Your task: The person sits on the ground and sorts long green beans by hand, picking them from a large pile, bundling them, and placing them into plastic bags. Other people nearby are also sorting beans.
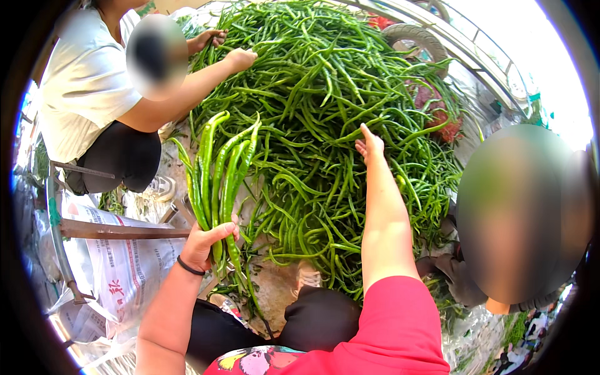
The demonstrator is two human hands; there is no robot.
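Note:
My left hand [211,241] is closed around the lower part of a bunch of long green chili peppers [218,173], which point upward and fan out at the top. A large heap of the same peppers [318,93] fills the middle of the view. My right hand [371,144] reaches out over the heap's right part, index finger extended and the other fingers partly bent; no pepper shows plainly in it. Whether its fingertips touch the peppers below, I cannot tell.
At upper left a person in a light shirt [89,89] crouches with both hands at the heap. Another person [468,281] is at the right. A metal frame [122,229] with a printed plastic bag [136,272] stands at left. Beyond the heap are a tyre [422,40], metal rails [487,77] and a red mesh bag [433,110].

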